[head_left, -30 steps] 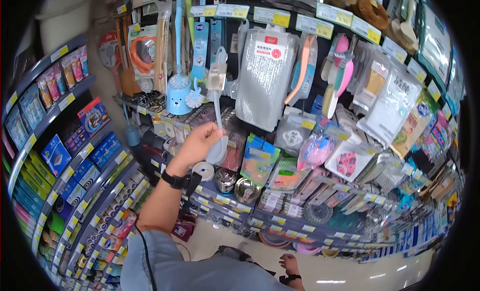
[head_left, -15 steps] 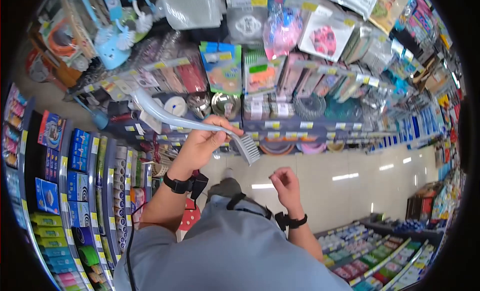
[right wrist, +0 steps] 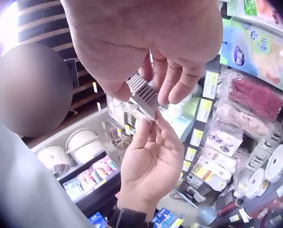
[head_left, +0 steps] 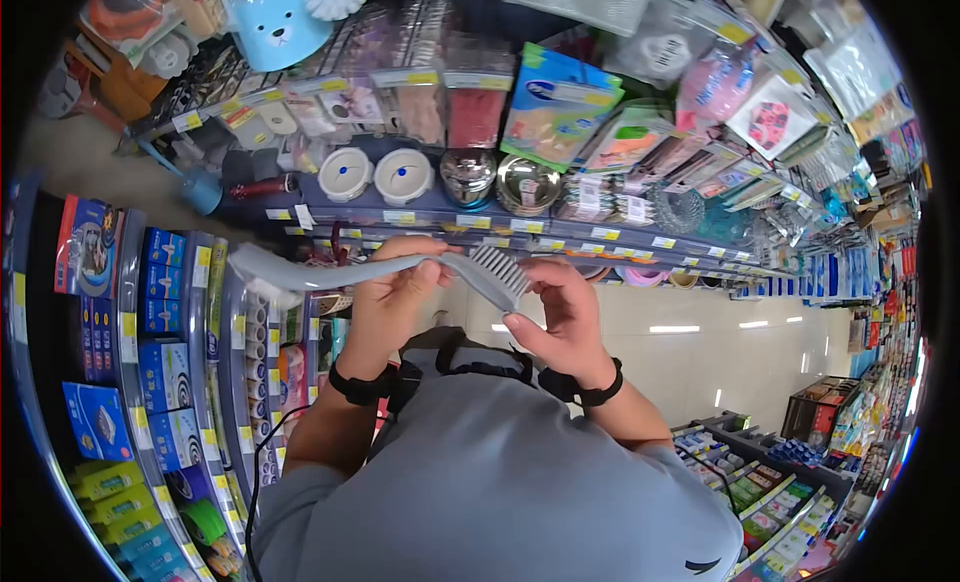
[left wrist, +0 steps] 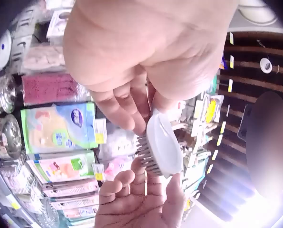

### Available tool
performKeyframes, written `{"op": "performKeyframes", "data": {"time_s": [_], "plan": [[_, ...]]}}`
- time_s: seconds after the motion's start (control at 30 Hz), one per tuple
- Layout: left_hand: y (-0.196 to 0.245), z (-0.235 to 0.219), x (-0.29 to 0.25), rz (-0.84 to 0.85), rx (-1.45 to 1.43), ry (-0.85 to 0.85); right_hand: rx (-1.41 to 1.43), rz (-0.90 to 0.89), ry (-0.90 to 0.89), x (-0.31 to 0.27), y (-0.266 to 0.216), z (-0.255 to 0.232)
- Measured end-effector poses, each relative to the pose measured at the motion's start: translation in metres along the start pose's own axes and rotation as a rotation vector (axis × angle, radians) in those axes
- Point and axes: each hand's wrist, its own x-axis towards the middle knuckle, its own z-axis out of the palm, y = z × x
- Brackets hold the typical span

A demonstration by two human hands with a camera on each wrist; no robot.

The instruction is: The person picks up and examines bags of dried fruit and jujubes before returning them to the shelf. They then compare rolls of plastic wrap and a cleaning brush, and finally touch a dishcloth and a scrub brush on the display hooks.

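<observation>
A grey long-handled scrubbing brush (head_left: 345, 272) lies roughly level before the body in the head view, its handle reaching left. My left hand (head_left: 392, 300) pinches its neck between thumb and fingers, just behind the head. The brush's bristles (head_left: 500, 269) stand in stiff rows. At the far end of the head is my right hand (head_left: 562, 317), thumb and loosely bent fingers spread around that end, fingertips right at the bristles. In the left wrist view the smooth back of the brush head (left wrist: 163, 142) shows between both hands. Bristle rows (right wrist: 144, 90) face the right wrist camera.
Ahead runs a shop shelf (head_left: 400, 219) with white round containers (head_left: 404, 176), metal bowls (head_left: 528, 185) and hanging packets (head_left: 555, 107). Another shelf with blue boxes (head_left: 165, 302) stands at the left. Pale floor (head_left: 690, 332) shows beyond the right hand.
The left hand has brought the brush down from the hanging goods to in front of the body. The right hand has come up from below to the bristled end. The head view has tilted down.
</observation>
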Motion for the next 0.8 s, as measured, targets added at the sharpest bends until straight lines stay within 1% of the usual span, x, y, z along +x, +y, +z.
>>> {"op": "performKeyframes", "data": {"time_s": [0.03, 0.07, 0.1, 0.13, 0.17, 0.2, 0.23, 0.27, 0.3, 0.33, 0.37, 0.4, 0.43, 0.47, 0.6, 0.63, 0.7, 0.73, 0.77, 0.8], "plan": [[0.001, -0.016, 0.003, 0.04, -0.031, 0.021, 0.0, 0.012, 0.004, 0.011, 0.001, 0.012], [0.0, -0.029, 0.006, 0.041, -0.071, 0.021, -0.089, -0.034, -0.014, 0.022, 0.002, 0.023], [-0.001, -0.042, 0.011, 0.034, -0.077, 0.022, -0.179, -0.079, -0.036, 0.029, 0.004, 0.033], [-0.002, -0.054, 0.013, -0.017, -0.078, 0.027, -0.184, -0.068, -0.04, 0.032, 0.011, 0.041], [-0.002, -0.064, 0.015, -0.067, -0.078, 0.035, -0.151, -0.011, -0.036, 0.034, 0.02, 0.047], [-0.001, -0.072, 0.016, -0.071, -0.083, 0.043, -0.116, 0.045, -0.033, 0.035, 0.025, 0.054], [0.001, -0.077, 0.019, -0.08, -0.02, 0.045, -0.115, 0.047, -0.038, 0.035, 0.027, 0.061], [0.005, -0.081, 0.023, -0.082, 0.046, 0.044, 0.039, 0.141, 0.041, 0.035, 0.027, 0.068], [0.012, -0.079, 0.025, -0.062, 0.095, 0.061, 0.194, 0.229, 0.122, 0.037, 0.026, 0.073], [0.015, -0.084, 0.027, -0.028, 0.165, 0.039, 0.193, 0.282, 0.124, 0.041, 0.022, 0.073], [0.017, -0.086, 0.029, 0.005, 0.233, 0.014, 0.189, 0.27, 0.132, 0.045, 0.022, 0.072], [0.017, -0.089, 0.03, 0.011, 0.228, 0.001, 0.211, 0.312, 0.126, 0.049, 0.022, 0.069], [0.016, -0.092, 0.03, 0.03, 0.297, -0.005, 0.232, 0.355, 0.122, 0.051, 0.02, 0.067], [0.013, -0.093, 0.033, 0.054, 0.367, -0.012, 0.177, 0.35, 0.132, 0.054, 0.018, 0.067], [-0.001, -0.09, 0.041, 0.137, 0.344, -0.051, 0.147, 0.348, 0.152, 0.049, 0.016, 0.06], [-0.002, -0.09, 0.044, 0.131, 0.342, -0.065, 0.136, 0.362, 0.16, 0.046, 0.019, 0.056], [0.005, -0.084, 0.053, 0.297, 0.502, -0.168, 0.118, 0.375, 0.175, 0.046, 0.02, 0.053], [0.012, -0.08, 0.055, 0.301, 0.577, -0.161, 0.115, 0.415, 0.212, 0.047, 0.021, 0.056], [0.015, -0.078, 0.057, 0.297, 0.573, -0.171, 0.114, 0.458, 0.249, 0.048, 0.022, 0.06], [0.017, -0.077, 0.059, 0.362, 0.642, -0.192, 0.128, 0.464, 0.305, 0.047, 0.025, 0.064]]}}
